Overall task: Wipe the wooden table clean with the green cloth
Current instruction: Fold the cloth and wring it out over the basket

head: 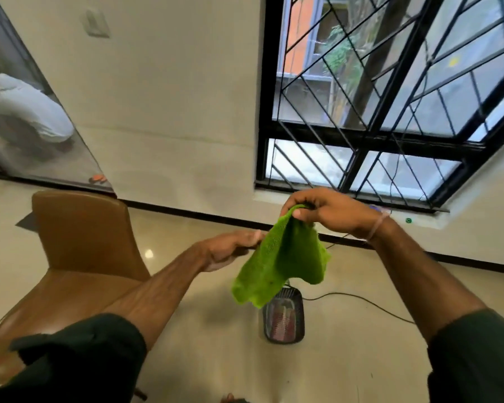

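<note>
The green cloth [282, 261] hangs in the air in front of me, above the floor. My right hand [329, 212] pinches its top corner between thumb and fingers. My left hand [230, 248] reaches in from the left and holds the cloth's left edge with its fingertips. The cloth droops down between the two hands. No wooden table is in view.
A brown leather chair [79, 257] stands at the left. A small black heater-like device [284, 318] sits on the cream tiled floor below the cloth, with a cable [361, 301] running right. A barred window [390, 97] fills the upper right wall.
</note>
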